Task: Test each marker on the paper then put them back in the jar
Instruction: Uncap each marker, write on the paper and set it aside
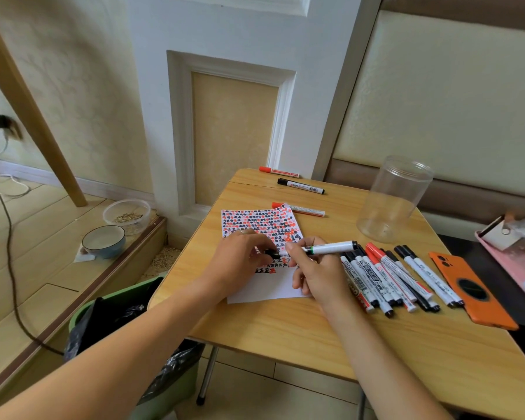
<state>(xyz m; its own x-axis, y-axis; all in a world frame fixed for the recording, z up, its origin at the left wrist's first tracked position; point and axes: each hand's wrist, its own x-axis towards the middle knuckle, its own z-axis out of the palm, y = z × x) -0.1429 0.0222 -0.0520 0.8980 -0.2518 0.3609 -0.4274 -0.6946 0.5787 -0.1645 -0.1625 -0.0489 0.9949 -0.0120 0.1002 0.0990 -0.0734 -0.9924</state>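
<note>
Marker in hand (331,247): white barrel, black end pointing to 3 o'clock, lying nearly level over the lower part of the paper (264,237). Right hand (319,271) pinches the barrel near its writing end, thumb and forefinger curled round it. Left hand (240,262) has fingertips closed on a small black piece at the marker's tip, most likely the cap (272,254); whether it is going on or coming off cannot be told.

Handling, as judged: light, rigid plastic tube, smooth and a bit slick, not fragile. It will roll on a flat top if set down loose. Best held mid-barrel or just behind the tip for control; the cap wants a straight push or pull along the axis.

Paper: white sheet at table centre, upper portion crowded with rows of black and red test marks, lower strip blank. Thin, liable to slide; the left hand partly rests on it.

At 3 o'clock from the hands, a loose heap of markers (388,277), black- and red-capped, fanned toward 5 o'clock. At 12 o'clock, three more lie apart: a red one (300,210) touching the paper's top edge, a black one (300,186) beyond it, another red (279,171) at the table's far rim.

Jar (391,201): clear plastic, at 1 o'clock, standing, looks empty, so returns have apparently not begun.

Orange phone (473,292) at 4 o'clock by the heap. All on a wooden table (285,325).
</note>
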